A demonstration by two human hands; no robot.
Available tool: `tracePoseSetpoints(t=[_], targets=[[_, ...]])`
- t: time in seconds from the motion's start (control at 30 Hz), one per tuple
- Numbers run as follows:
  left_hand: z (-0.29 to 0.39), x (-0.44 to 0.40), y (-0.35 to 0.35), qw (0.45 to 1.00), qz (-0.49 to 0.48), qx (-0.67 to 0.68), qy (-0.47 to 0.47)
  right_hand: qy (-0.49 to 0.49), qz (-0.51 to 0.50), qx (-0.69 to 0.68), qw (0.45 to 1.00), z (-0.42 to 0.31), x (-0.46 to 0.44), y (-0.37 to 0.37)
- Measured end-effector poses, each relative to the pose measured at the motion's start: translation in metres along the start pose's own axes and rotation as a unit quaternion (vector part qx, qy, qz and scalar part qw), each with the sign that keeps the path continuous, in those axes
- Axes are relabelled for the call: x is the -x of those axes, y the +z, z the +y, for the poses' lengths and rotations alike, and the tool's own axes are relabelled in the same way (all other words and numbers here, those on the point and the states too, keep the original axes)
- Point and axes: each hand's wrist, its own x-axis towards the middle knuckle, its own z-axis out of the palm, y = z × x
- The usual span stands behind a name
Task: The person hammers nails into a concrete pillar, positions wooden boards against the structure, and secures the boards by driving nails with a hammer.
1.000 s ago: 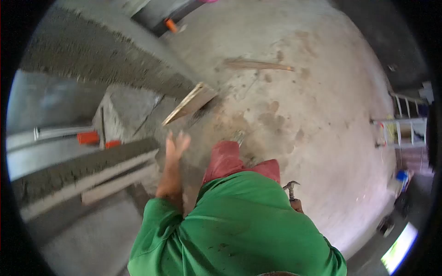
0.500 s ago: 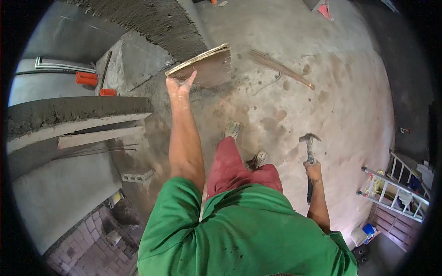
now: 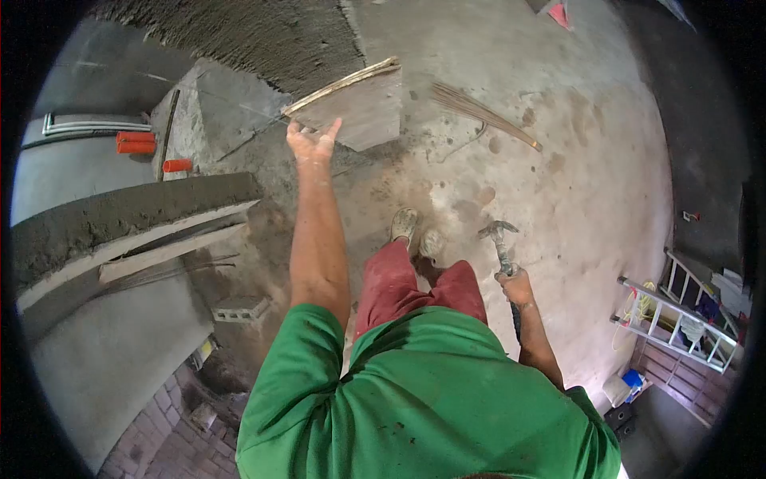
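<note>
My left hand (image 3: 313,144) reaches up to the near edge of a wooden board (image 3: 359,108), thumb and fingers apart against its lower left side. The board lies against the end of a rough cement-covered beam (image 3: 263,40). Whether the fingers curl behind the board is hidden. Lower right, my right hand (image 3: 515,285) is wrapped round the handle of a claw hammer (image 3: 499,233), its head pointing away from me above the floor.
Long thin wooden strips (image 3: 487,116) lie on the floor ahead. A hollow block (image 3: 241,309) sits at the left, below a plastered ledge (image 3: 136,215). Orange pipes (image 3: 136,143) are at the far left. An aluminium ladder (image 3: 678,323) stands at the right.
Over the last second my left hand has risen from below the board to its edge. The hammer came fully into view, then moved slightly left with my right hand.
</note>
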Motion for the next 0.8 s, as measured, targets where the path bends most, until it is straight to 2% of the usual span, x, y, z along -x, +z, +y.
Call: tracePoseSetpoints(t=[0.1,0.17,0.2,0.27,0.3,0.37,0.4,0.43,0.5,0.57,0.6,0.63,0.7,0.73,0.8], targets=[[-0.014,-0.013,-0.036,0.996,0.043,0.073,0.022,-0.009,-0.013,0.006,1.0,0.002,-0.004,0.01],[-0.017,-0.032,-0.05,0.998,-0.039,0.051,-0.021,-0.023,-0.02,0.022,0.999,-0.002,-0.017,0.014],[-0.017,-0.034,-0.055,0.998,-0.037,0.051,-0.016,-0.02,-0.019,0.032,0.999,0.002,-0.016,0.018],[-0.018,-0.03,-0.055,0.982,-0.03,-0.176,0.055,-0.013,-0.016,0.046,0.999,-0.001,-0.012,0.023],[-0.006,-0.032,-0.053,0.984,-0.029,-0.169,0.052,-0.008,-0.01,0.061,0.998,-0.007,-0.009,0.022],[0.027,-0.036,-0.046,0.921,-0.009,-0.386,-0.039,-0.005,0.006,0.065,0.998,-0.018,0.006,0.028],[0.036,-0.034,-0.041,0.922,-0.013,-0.386,-0.041,-0.013,0.012,0.051,0.999,-0.018,0.009,0.032],[0.046,-0.027,-0.034,0.817,0.035,-0.57,0.077,-0.022,0.019,0.033,0.999,-0.018,0.012,0.04],[0.061,-0.021,-0.03,0.659,0.065,-0.723,0.195,-0.012,0.041,0.021,0.999,-0.028,0.022,0.058],[0.075,-0.027,-0.026,0.546,-0.056,-0.784,0.29,-0.001,0.064,0.006,0.998,-0.041,0.036,0.088],[0.084,-0.032,-0.021,0.543,-0.078,-0.808,0.216,0.013,0.083,-0.036,0.996,-0.048,0.043,0.107],[0.09,-0.035,-0.018,0.539,-0.083,-0.81,0.215,0.028,0.099,-0.077,0.992,-0.055,0.05,0.125],[0.099,-0.038,-0.017,0.489,-0.124,-0.836,0.217,0.037,0.109,-0.115,0.987,-0.075,0.074,0.167],[0.106,-0.039,-0.014,0.447,-0.159,-0.843,0.254,0.037,0.123,-0.152,0.98,-0.085,0.08,0.189],[0.109,-0.05,-0.017,0.415,-0.192,-0.852,0.255,0.031,0.127,-0.185,0.974,-0.081,0.088,0.224]])
